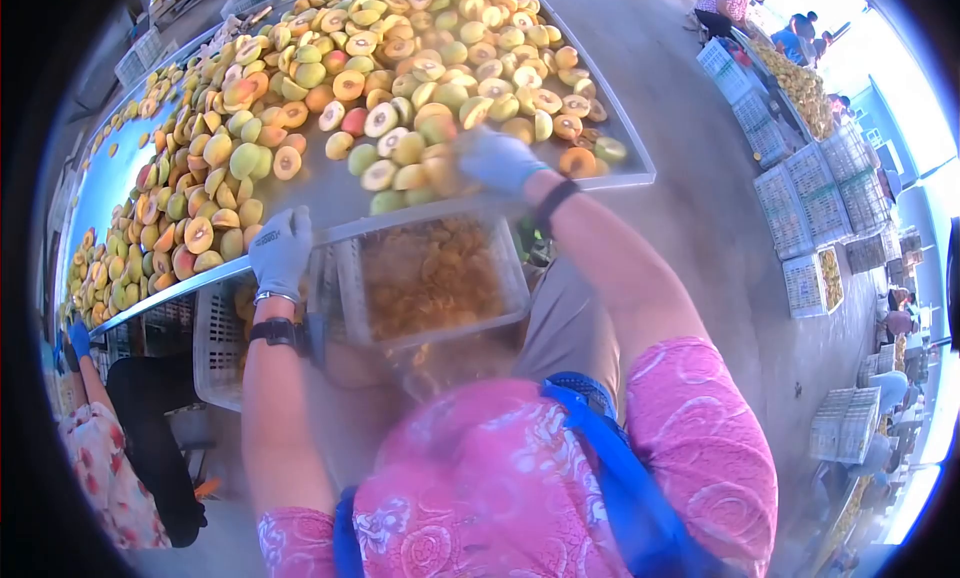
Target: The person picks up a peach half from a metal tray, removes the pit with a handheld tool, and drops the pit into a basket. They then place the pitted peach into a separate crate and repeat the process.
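Halved yellow peaches (400,73), many with a brown pit or hollow at the centre, are heaped across a metal-rimmed table (625,143). My left hand (282,248), in a pale glove, is at the table's near rim with its fingers curled; whatever is inside them is hidden. Over the front of the heap, my right hand (497,161) is smeared by motion, its gloved fingertips among the peach halves. Below the rim, between my arms, a white plastic crate (513,268) contains wet-looking orange-brown pieces, blurred in this view.
Another white crate (215,343) stands under the table at left. A co-worker's blue-gloved hand (78,338) is at the far left rim. Stacked crates (790,208) line the right side, near a second fruit-covered table (795,83) with people seated around it.
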Demonstrator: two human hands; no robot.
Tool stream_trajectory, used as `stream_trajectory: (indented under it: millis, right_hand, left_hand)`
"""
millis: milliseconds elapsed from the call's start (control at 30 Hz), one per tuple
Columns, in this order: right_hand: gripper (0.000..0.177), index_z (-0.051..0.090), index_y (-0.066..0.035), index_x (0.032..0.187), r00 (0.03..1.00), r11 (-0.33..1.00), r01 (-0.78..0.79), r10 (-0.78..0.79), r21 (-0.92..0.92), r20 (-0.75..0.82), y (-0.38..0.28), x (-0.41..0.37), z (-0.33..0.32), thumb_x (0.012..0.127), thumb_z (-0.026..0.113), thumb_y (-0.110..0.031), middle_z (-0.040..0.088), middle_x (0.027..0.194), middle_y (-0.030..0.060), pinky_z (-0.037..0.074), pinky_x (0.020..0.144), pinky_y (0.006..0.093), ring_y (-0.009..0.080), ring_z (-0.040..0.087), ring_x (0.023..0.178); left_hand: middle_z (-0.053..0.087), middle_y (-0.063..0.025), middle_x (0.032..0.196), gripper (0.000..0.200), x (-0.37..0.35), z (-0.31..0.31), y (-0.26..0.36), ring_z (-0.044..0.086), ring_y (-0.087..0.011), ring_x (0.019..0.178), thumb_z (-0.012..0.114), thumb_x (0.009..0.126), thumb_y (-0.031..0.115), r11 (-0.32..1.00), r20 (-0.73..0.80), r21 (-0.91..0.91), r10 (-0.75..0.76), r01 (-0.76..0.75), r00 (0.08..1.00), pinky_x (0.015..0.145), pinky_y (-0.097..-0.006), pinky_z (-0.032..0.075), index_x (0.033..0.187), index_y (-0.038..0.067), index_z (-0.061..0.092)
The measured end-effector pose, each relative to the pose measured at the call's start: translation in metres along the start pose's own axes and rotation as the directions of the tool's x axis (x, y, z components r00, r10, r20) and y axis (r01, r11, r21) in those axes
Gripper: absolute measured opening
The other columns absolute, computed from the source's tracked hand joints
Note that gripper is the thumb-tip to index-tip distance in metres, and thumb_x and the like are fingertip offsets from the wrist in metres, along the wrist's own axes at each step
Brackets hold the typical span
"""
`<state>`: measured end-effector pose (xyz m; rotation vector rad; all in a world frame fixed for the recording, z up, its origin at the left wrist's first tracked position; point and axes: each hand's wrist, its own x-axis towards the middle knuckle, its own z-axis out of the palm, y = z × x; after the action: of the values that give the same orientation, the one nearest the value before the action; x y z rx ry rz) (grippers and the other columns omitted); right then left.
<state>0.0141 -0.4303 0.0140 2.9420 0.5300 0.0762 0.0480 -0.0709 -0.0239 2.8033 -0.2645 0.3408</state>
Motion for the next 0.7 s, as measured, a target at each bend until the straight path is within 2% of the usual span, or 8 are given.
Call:
stream_trajectory:
  millis: [100,300,367,433,467,533,633,700]
  right_hand:
    - [0.051,0.053,0.000,0.114,0.949,0.706,-0.259,0.311,0.659,0.040,-0.016,0.014,0.005,0.081,0.057,-0.038,0.067,0.098,0.0241,0.049,0.085,0.0480,0.0417,0.064,0.095]
    - [0.045,0.057,-0.001,0.111,0.882,0.754,-0.345,0.464,0.559,-0.080,0.060,-0.065,-0.004,0.082,0.061,-0.035,0.068,0.096,0.0195,0.052,0.076,0.0413,0.0349,0.067,0.091]
    - [0.049,0.058,0.001,0.113,0.845,0.704,-0.410,0.533,0.580,-0.050,0.092,-0.105,-0.011,0.081,0.061,-0.037,0.068,0.096,0.0202,0.053,0.074,0.0425,0.0349,0.067,0.088]
    - [0.054,0.059,0.004,0.114,0.677,0.545,-0.700,0.711,0.461,0.188,0.115,-0.128,-0.017,0.080,0.062,-0.039,0.068,0.093,0.0206,0.053,0.073,0.0416,0.0336,0.067,0.085]
    - [0.054,0.059,0.004,0.114,0.678,0.545,-0.700,0.710,0.462,0.189,0.118,-0.129,-0.015,0.080,0.062,-0.039,0.068,0.093,0.0206,0.053,0.073,0.0416,0.0336,0.067,0.085]
    - [0.057,0.060,0.006,0.112,0.610,0.303,-0.748,0.664,0.591,0.432,0.123,-0.131,-0.010,0.079,0.063,-0.040,0.067,0.091,0.0206,0.053,0.074,0.0393,0.0316,0.067,0.084]
    - [0.056,0.061,0.006,0.107,0.754,0.381,-0.593,0.573,0.710,0.322,0.141,-0.105,0.041,0.079,0.063,-0.041,0.067,0.091,0.0179,0.052,0.075,0.0378,0.0286,0.066,0.085]
    - [0.059,0.059,0.007,0.110,0.863,0.508,-0.499,0.362,0.702,0.352,0.084,-0.075,-0.020,0.079,0.061,-0.042,0.067,0.092,0.0176,0.052,0.075,0.0380,0.0282,0.067,0.087]
  left_hand:
    - [0.069,-0.0145,0.094,0.041,-0.001,0.000,-0.001,0.065,-0.0351,0.087,0.046,0.095,0.042,0.999,-0.021,-0.038,0.016,-0.017,1.000,0.078,-0.0426,0.050,0.096,0.009,0.070]
    - [0.069,-0.0142,0.095,0.041,-0.003,0.000,-0.001,0.065,-0.0346,0.088,0.045,0.095,0.041,1.000,-0.021,-0.012,0.026,-0.027,0.999,0.078,-0.0419,0.050,0.096,0.008,0.069]
    - [0.069,-0.0141,0.095,0.041,-0.001,-0.002,0.002,0.065,-0.0345,0.088,0.045,0.095,0.041,1.000,-0.005,-0.020,0.009,-0.009,1.000,0.078,-0.0419,0.050,0.096,0.008,0.069]
    - [0.070,-0.0143,0.095,0.041,0.000,-0.002,0.001,0.065,-0.0344,0.088,0.045,0.095,0.040,1.000,0.006,-0.008,0.003,-0.003,1.000,0.079,-0.0420,0.050,0.097,0.008,0.069]
    - [0.070,-0.0143,0.095,0.041,-0.001,-0.001,0.000,0.065,-0.0344,0.088,0.045,0.095,0.040,1.000,0.007,-0.007,0.002,-0.002,1.000,0.079,-0.0420,0.050,0.097,0.008,0.069]
    - [0.069,-0.0148,0.095,0.041,0.000,0.002,-0.001,0.065,-0.0348,0.088,0.044,0.095,0.041,1.000,-0.020,-0.008,0.016,-0.016,1.000,0.080,-0.0423,0.050,0.097,0.008,0.069]
    - [0.069,-0.0151,0.096,0.042,0.000,0.004,-0.001,0.065,-0.0352,0.089,0.045,0.095,0.041,1.000,-0.036,0.016,0.006,-0.005,0.999,0.081,-0.0425,0.050,0.098,0.008,0.070]
    - [0.069,-0.0154,0.097,0.042,0.000,-0.005,0.003,0.065,-0.0354,0.089,0.045,0.095,0.042,1.000,-0.003,0.003,-0.009,0.009,1.000,0.082,-0.0426,0.049,0.099,0.008,0.070]
